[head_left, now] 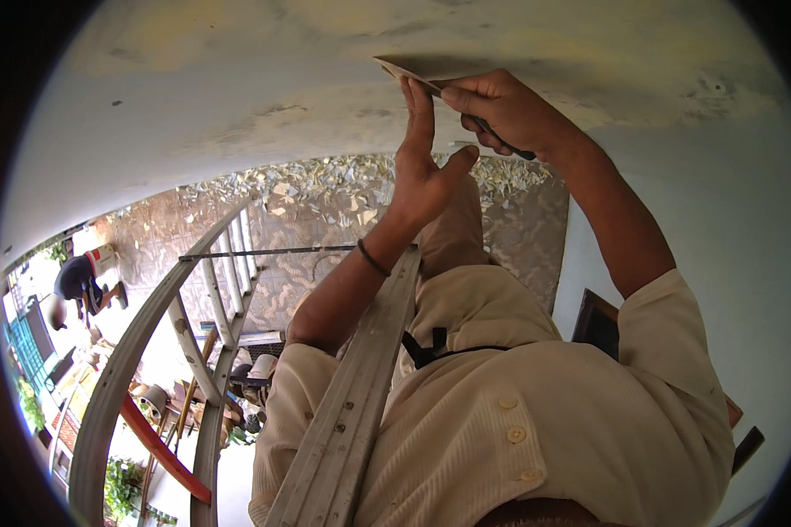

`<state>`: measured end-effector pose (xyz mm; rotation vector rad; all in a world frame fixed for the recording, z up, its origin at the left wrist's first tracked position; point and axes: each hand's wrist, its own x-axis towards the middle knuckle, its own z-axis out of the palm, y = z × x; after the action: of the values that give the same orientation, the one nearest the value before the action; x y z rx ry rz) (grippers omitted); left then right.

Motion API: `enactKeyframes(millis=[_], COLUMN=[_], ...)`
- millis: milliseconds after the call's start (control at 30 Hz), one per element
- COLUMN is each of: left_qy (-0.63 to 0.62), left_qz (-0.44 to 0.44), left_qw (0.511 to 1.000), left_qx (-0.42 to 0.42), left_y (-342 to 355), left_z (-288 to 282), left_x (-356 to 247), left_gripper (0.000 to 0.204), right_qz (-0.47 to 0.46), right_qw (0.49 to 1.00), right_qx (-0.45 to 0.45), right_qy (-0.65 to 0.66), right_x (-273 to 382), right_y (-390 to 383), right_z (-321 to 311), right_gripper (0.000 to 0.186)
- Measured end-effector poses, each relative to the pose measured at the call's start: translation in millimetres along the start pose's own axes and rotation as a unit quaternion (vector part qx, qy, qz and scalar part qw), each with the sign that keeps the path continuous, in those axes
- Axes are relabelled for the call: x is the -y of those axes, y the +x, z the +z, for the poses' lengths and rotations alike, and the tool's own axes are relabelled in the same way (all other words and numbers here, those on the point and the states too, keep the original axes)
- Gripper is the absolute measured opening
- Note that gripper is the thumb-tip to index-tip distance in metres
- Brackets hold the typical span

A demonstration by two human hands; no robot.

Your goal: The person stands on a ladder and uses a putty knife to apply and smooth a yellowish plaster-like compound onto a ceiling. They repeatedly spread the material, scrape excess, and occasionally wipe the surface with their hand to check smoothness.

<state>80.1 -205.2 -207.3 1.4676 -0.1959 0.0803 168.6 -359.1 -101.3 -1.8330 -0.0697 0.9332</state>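
My right hand (501, 110) is closed round the dark handle of a paint scraper (413, 74). The scraper's wide flat blade lies against the wall (281, 88), which has yellowish and grey worn patches. My left hand (426, 167) is raised beside it with straight fingers, the fingertips touching the blade's near side and the thumb held apart. A dark band circles my left wrist.
A metal ladder (347, 422) rises close by my left side, with a second rail and rungs farther left. Pale flakes (325, 189) litter the patterned paving along the wall's foot. At far left a person (83, 279) bends over near assorted clutter. A potted plant (125, 485) stands lower left.
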Motion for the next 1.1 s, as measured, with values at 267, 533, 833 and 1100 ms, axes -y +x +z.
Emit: enactKeyframes(millis=[267,533,833,1100], left_qy=[-0.116,-0.266,-0.239,0.326], left_qz=[-0.035,-0.049,-0.039,0.123], left_qw=[0.993,0.959,0.955,0.927], left_qx=[0.005,-0.081,-0.17,-0.138], left_y=[4,7,-13,12], left_z=[0,-3,-24,-34], left_x=[-7,-10,6,30], left_gripper=[0.109,0.101,0.087,0.088], right_qz=[0.021,0.018,-0.048,0.084], right_qw=[0.998,0.984,0.992,0.995], right_qx=[-0.016,0.013,0.053,-0.038], right_qy=[-0.065,-0.178,-0.101,0.047], right_x=[24,42,7,-115], right_y=[-2,36,56,-32], right_z=[1,29,67,33], right_gripper=[0.036,0.038,0.031,0.045])
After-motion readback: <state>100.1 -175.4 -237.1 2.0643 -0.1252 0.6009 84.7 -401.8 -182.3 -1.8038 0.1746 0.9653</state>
